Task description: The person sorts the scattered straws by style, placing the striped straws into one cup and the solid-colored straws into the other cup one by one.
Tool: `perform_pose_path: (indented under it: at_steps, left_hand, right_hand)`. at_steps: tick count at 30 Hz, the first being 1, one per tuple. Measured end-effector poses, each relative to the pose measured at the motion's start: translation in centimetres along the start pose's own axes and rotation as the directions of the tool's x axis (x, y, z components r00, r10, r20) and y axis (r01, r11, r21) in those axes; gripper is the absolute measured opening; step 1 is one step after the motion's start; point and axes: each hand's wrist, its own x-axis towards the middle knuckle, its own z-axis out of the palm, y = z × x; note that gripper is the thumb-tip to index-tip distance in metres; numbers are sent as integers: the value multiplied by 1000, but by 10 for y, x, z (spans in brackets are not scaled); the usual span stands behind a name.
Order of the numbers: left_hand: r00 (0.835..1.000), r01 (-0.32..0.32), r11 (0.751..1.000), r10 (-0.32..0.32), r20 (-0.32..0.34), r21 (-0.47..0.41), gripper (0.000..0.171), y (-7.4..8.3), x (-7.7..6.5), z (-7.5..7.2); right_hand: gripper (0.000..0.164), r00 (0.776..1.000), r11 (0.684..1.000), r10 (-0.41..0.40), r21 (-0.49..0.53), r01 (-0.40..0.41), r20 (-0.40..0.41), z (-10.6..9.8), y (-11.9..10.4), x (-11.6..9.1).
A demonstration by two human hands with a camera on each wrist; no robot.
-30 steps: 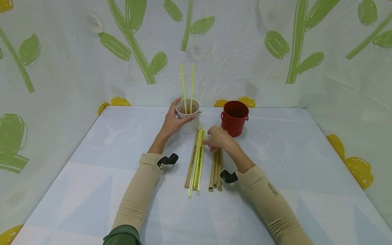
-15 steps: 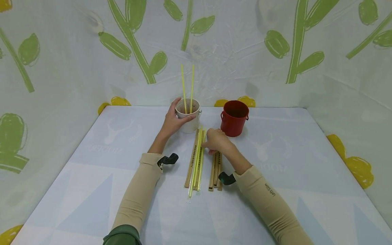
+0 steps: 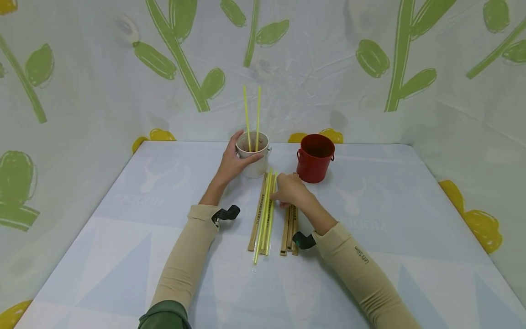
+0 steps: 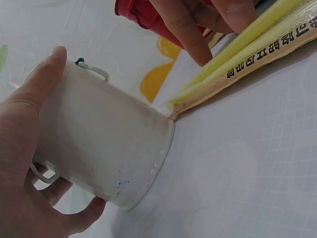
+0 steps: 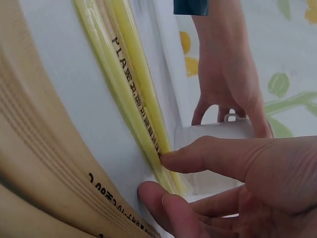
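My left hand (image 3: 230, 167) grips a small white bucket (image 4: 106, 134) by its side, the thumb along the near rim. Two yellow straws (image 3: 246, 114) stand upright in this bucket. Just in front lie several yellow straws (image 3: 258, 237) in clear wrappers, on top of brown paper-wrapped straws (image 3: 251, 242). My right hand (image 3: 291, 189) is over the upper part of this pile, thumb and forefinger pinching a yellow straw (image 5: 116, 84) from both sides. Beneath and beside that hand are more brown paper-wrapped straws (image 3: 289, 228), their far ends hidden by it.
A red bucket (image 3: 314, 164) stands behind the right hand, to the right of the white one. The pale table (image 3: 164, 183) ends at a plant-patterned wall covering (image 3: 312, 82) behind the buckets.
My right hand has shifted slightly left and towards me, over the yellow straws. The left hand keeps its grip on the white bucket.
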Motion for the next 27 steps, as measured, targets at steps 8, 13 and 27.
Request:
perform_pose_path:
  at_steps: [8,13,27]
  left_hand:
    - [1000,4,1000,-4,5,-7,97,2,0,0]
    - [1000,6,1000,-6,6,-5,98,0,0,0]
    - [1000,4,1000,-4,3,-4,98,0,0,0]
  right_hand:
    - [27,1000,997,-27,-77,28,2,0,0,0]
    - [38,999,997,0,-83,3,34,-2,0,-3]
    - [51,997,997,-2,-71,8,73,-1,1,-4]
